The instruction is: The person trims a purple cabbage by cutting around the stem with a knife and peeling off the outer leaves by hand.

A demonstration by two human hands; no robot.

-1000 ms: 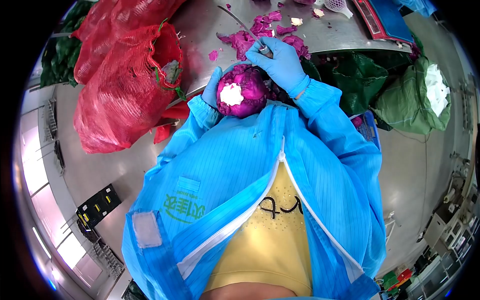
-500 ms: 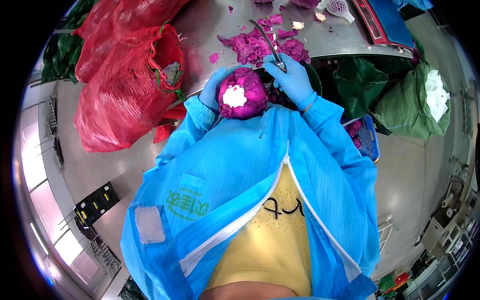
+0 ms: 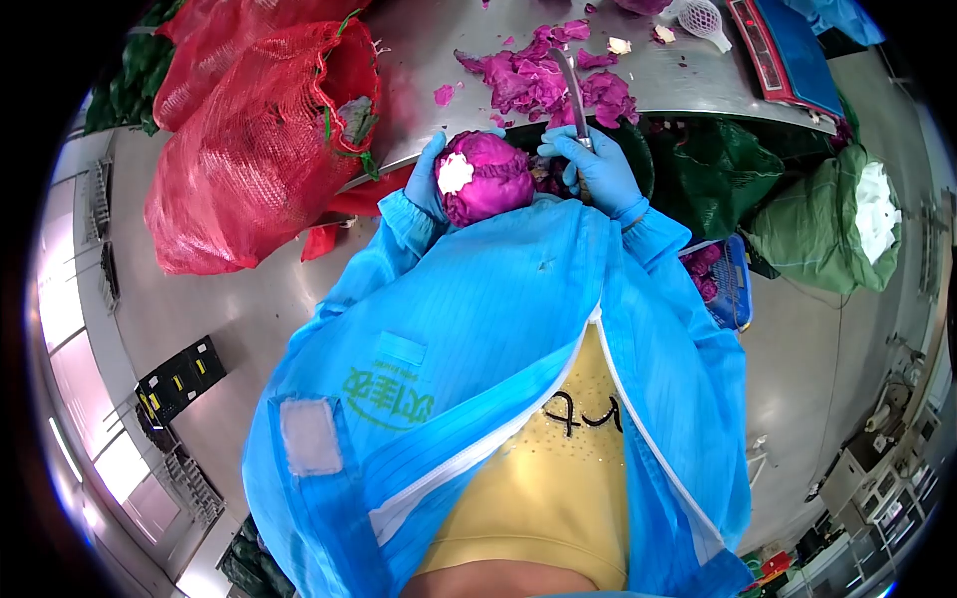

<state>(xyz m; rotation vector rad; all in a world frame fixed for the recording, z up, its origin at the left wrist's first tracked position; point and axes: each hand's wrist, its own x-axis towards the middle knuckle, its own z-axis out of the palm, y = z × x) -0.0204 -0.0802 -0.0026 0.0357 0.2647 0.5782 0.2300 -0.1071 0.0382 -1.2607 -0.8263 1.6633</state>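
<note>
My left hand (image 3: 428, 179), in a blue glove, is wrapped round a red cabbage (image 3: 495, 185) close against my jacket. The white cut stem of the cabbage faces left and up. My right hand (image 3: 602, 171), gloved too, grips a knife by its handle; its curved blade (image 3: 570, 85) points up over the table edge. The knife is apart from the cabbage. Between and below my hands, a dark bin (image 3: 640, 159) holds purple leaves, partly hidden by my hands and the cabbage.
Loose purple leaves (image 3: 528, 85) lie on the metal table (image 3: 419, 60). Red mesh sacks (image 3: 249, 159) stand at the left, green sacks (image 3: 822, 224) at the right. A blue basket (image 3: 736, 284) with red cabbages sits by my right side. A white foam net (image 3: 703, 20) lies at the back.
The cabbage has turned, its cut stem shifting left and up. My right hand has moved slightly right and down, and the blade stands more upright. The whole view has shifted a little.
</note>
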